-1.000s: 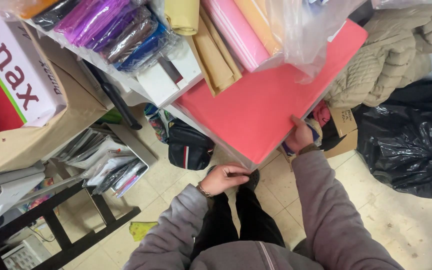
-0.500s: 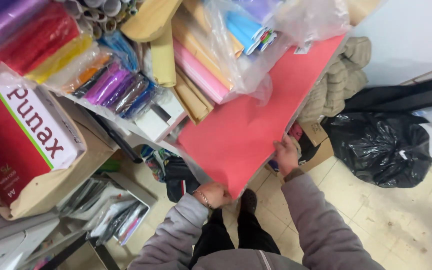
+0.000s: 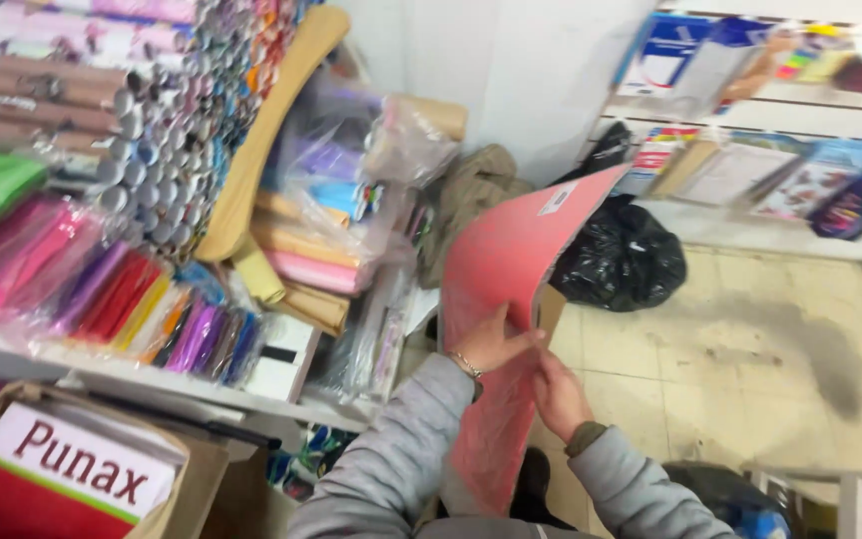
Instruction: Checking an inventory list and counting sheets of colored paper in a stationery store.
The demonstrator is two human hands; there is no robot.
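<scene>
A big red-pink sheet of card [image 3: 501, 269] stands almost on edge in front of me, with a small white label near its top corner. My left hand [image 3: 491, 341] grips its near edge from the left, thumb over the front face. My right hand [image 3: 556, 394] holds the sheet from behind, lower down on the right. Both sleeves are grey. The sheet's lower part hides my legs and part of the floor.
Shelves on the left hold rolled papers [image 3: 132, 120], coloured sheets in plastic [image 3: 102, 294] and bagged stock [image 3: 341, 200]. A red and white carton [image 3: 62, 479] sits at bottom left. A black rubbish bag [image 3: 621, 255] and a beige garment [image 3: 471, 200] lie on the tiled floor [image 3: 750, 339].
The sheet came off the shelf stack and swung from lying flat to standing upright. My left hand rose from my waist to grip it. The view turned right toward the floor.
</scene>
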